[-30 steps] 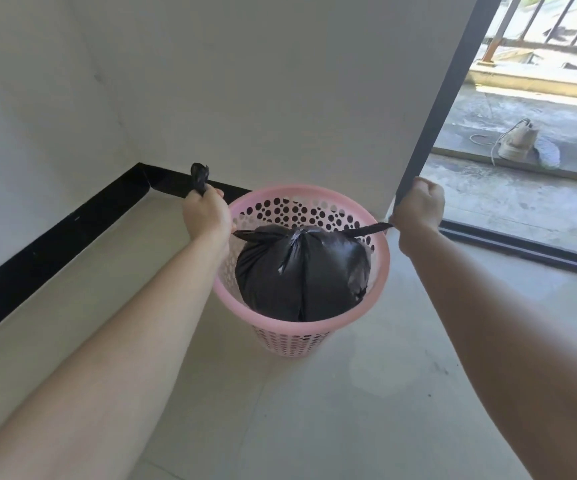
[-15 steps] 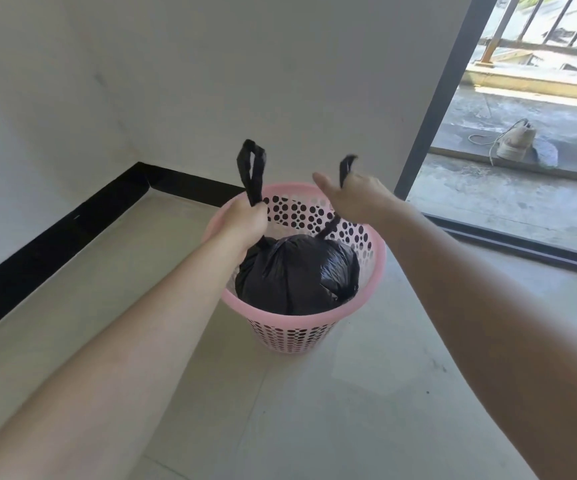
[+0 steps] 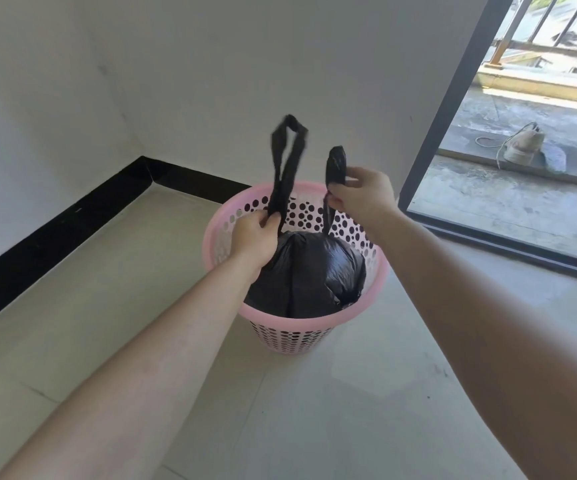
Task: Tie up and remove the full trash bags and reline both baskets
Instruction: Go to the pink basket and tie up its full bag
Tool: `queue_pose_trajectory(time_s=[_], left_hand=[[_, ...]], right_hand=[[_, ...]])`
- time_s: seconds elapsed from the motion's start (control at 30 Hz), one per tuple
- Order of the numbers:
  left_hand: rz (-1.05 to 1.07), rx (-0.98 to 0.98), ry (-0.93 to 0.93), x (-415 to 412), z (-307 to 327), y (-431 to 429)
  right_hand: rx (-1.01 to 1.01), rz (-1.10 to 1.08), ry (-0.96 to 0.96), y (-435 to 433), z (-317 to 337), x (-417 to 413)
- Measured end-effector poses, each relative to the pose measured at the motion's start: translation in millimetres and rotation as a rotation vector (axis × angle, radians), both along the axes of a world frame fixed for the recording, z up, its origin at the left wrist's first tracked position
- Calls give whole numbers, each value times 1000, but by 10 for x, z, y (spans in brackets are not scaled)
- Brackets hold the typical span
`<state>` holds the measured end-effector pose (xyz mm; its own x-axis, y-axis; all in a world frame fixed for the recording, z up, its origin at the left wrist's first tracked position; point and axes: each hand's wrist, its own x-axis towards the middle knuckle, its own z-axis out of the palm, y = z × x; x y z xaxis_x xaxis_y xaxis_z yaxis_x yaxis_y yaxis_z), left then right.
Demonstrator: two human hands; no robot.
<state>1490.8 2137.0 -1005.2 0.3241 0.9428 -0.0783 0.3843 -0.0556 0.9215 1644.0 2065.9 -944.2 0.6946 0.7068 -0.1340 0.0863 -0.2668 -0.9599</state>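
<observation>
A pink perforated basket [image 3: 377, 282] stands on the tiled floor near the room's corner. Inside it sits a full black trash bag [image 3: 314, 275], bulging and gathered at the top. My left hand [image 3: 254, 233] is closed around the bag's left handle loop [image 3: 285, 164], which rises upright above my fist. My right hand [image 3: 361, 195] pinches the right handle loop [image 3: 336, 164] between thumb and fingers, just above the basket's far rim. Both hands are close together over the basket.
White walls with a black baseboard [image 3: 55, 233] meet in the corner behind the basket. A dark door frame [image 3: 453, 98] on the right opens onto a concrete balcony with a shoe [image 3: 522, 147] and railing.
A second ago my hands pulled the handles wide apart sideways. They have since come together above the bag, and both handle loops now stand upright.
</observation>
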Motion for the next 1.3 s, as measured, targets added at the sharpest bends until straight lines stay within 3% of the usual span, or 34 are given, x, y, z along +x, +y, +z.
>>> queue_pose_trajectory(time_s=[0.07, 0.1, 0.17, 0.23, 0.33, 0.4, 0.5, 0.6, 0.7, 0.83, 0.93, 1.07, 1.17, 1.3], left_hand=[[49, -110, -83, 33, -13, 28], [70, -157, -90, 40, -21, 41], [115, -228, -75, 26, -68, 85], [167, -260, -69, -10, -123, 125], [271, -283, -69, -78, -166, 184], [321, -316, -95, -117, -191, 215], [333, -344, -88, -127, -209, 213], [292, -312, -49, -105, -186, 169], [238, -226, -36, -93, -127, 101], [168, -158, -205, -76, -43, 61], [140, -193, -274, -58, -67, 101], [167, -343, -398, -68, -34, 128], [18, -546, -519, -111, 42, 105], [-156, -432, -491, -154, 61, 84]], right_hand=[[47, 11, 167, 15, -54, -58], [-33, 18, 85, 3, -79, -93], [-239, 23, -284, -32, -168, -137], [-320, 11, -614, -98, -236, -212], [-359, 52, -860, -139, -294, -263], [-507, 101, -945, -127, -271, -253], [-753, 199, -961, -92, -264, -243], [-773, 387, -981, -24, -391, -269], [-595, 425, -899, 24, -558, -314], [-211, 272, -447, 55, -552, -343], [-42, 183, -303, 53, -438, -386], [-2, 207, -387, 59, -503, -381], [-25, 281, -537, 46, -568, -336], [-106, 479, -730, 30, -583, -264]])
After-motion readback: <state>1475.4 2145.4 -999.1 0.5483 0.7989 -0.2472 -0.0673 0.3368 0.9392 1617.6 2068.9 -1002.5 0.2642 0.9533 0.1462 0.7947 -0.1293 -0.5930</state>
